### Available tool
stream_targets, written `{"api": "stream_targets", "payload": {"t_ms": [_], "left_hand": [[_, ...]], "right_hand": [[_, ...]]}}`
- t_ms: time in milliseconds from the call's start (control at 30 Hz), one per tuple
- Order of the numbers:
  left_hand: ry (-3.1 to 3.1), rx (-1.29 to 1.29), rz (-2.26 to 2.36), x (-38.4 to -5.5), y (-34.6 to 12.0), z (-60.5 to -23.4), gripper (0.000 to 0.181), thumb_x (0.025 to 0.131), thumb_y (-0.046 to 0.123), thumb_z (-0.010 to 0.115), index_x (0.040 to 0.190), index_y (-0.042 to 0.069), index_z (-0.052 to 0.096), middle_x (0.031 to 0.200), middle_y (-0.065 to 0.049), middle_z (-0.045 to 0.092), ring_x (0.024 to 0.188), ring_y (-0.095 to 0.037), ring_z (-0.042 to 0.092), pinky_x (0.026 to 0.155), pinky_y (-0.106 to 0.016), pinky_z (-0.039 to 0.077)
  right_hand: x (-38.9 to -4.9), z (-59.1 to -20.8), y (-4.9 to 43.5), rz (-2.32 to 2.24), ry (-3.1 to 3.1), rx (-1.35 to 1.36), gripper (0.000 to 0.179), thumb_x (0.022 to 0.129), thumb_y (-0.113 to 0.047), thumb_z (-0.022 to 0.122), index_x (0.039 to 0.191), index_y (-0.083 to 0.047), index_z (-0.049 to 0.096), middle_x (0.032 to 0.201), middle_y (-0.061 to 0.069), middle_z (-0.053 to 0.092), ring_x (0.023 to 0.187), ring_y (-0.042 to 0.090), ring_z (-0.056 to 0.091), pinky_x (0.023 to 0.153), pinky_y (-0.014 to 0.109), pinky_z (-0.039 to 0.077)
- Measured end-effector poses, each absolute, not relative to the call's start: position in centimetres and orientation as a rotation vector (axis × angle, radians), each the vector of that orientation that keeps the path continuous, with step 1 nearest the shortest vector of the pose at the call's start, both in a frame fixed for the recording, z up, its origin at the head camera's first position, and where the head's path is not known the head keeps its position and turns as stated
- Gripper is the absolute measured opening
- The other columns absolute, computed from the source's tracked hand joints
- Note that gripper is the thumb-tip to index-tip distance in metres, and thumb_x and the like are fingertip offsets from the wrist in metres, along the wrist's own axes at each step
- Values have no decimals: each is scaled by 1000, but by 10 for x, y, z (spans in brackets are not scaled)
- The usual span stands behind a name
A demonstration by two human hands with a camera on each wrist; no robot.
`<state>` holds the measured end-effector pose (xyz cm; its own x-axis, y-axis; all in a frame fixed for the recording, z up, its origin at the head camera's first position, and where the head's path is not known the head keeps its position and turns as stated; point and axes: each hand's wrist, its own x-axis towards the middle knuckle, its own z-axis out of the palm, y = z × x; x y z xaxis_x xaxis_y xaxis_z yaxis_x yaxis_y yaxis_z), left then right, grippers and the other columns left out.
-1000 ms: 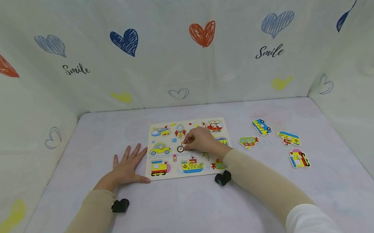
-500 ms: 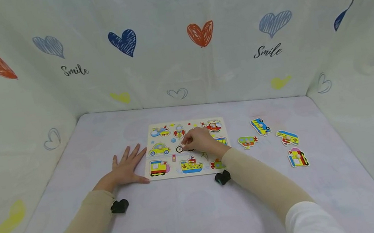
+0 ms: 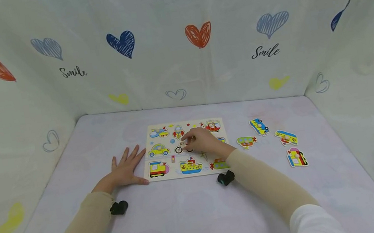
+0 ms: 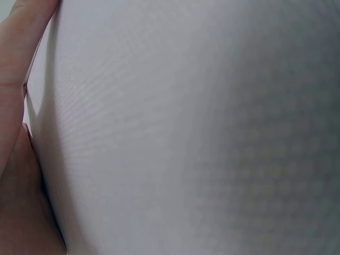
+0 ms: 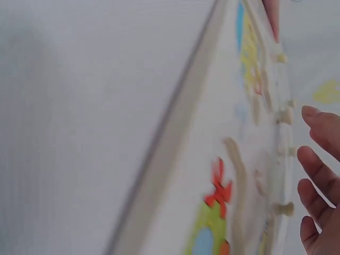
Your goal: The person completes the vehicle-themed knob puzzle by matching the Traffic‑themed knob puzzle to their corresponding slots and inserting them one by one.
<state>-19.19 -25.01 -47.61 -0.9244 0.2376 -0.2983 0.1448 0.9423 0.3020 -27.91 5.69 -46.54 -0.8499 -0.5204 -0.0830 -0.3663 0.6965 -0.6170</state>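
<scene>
My right hand (image 3: 201, 142) hovers over the middle of a vehicle puzzle board (image 3: 175, 170), just above the bicycle (image 3: 179, 149). In the right wrist view the fingers of that hand (image 5: 325, 180) are loosely bent and apart, with nothing between them. Small knobs (image 5: 284, 210) stick up from the board beside them. My left hand (image 3: 127, 169) lies flat on the table with fingers spread, its fingertips and thumb at the board's left edge. Only part of this hand (image 4: 18, 106) shows in the left wrist view. The right forearm overlaps the board's submarine picture (image 3: 220, 164).
To the right of the board lie loose puzzle pieces: a blue and yellow bus (image 3: 259, 127), a submarine (image 3: 247, 142), an upside-down ship (image 3: 287, 137) and a train (image 3: 296, 157). A curtain (image 3: 165, 67) printed with hearts surrounds the table on three sides.
My right thumb and fingers, earlier pinched together at the bicycle, have come apart and lifted slightly off it. The left hand stays put. The head view has shifted a little.
</scene>
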Motion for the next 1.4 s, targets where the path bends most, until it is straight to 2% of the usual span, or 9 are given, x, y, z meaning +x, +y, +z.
{"api": "stream_targets", "payload": {"t_ms": [133,300,600,867,1100,1400], "left_hand": [[2756,291,409,-191,-250,-475,120,65,60,82,156,13,20,162,-17,2,144,-46,-10,102,-72,-15],[2757,294,408,-191,-251,-475,120,65,60,82,156,12,19,162,-17,1,144,-47,-10,102,-72,-15],[2755,301,407,-192,-248,-473,119,66,60,81,155,11,20,162,-18,2,143,-47,-10,102,-73,-14],[2763,319,410,-193,-250,-475,120,66,63,80,155,11,20,162,-19,2,143,-48,-10,102,-73,-14],[2768,330,427,-192,-253,-477,119,66,63,79,155,11,19,162,-19,2,143,-47,-10,102,-73,-14],[2762,331,446,-191,-252,-475,119,66,62,80,155,12,19,162,-19,2,144,-47,-10,102,-73,-14]], "right_hand": [[-281,-456,70,-958,2655,-711,33,85,-27,78,117,-18,72,94,-6,63,85,15,53,72,30,44],[-282,-444,88,-1041,2644,-690,34,85,-22,77,118,-13,71,96,-2,63,90,20,52,75,33,46],[-276,-438,125,-1077,2660,-572,36,86,-21,76,121,-13,69,101,0,62,95,22,52,83,36,47],[-265,-438,159,-1076,2668,-477,36,87,-22,75,121,-12,68,101,2,61,95,23,49,72,35,43],[-264,-439,189,-1055,2717,-375,37,87,-21,75,122,-13,68,104,4,62,94,25,49,64,32,46],[-263,-440,219,-1071,2744,-334,37,87,-18,75,122,-8,67,106,8,63,96,26,49,70,35,46]]}}
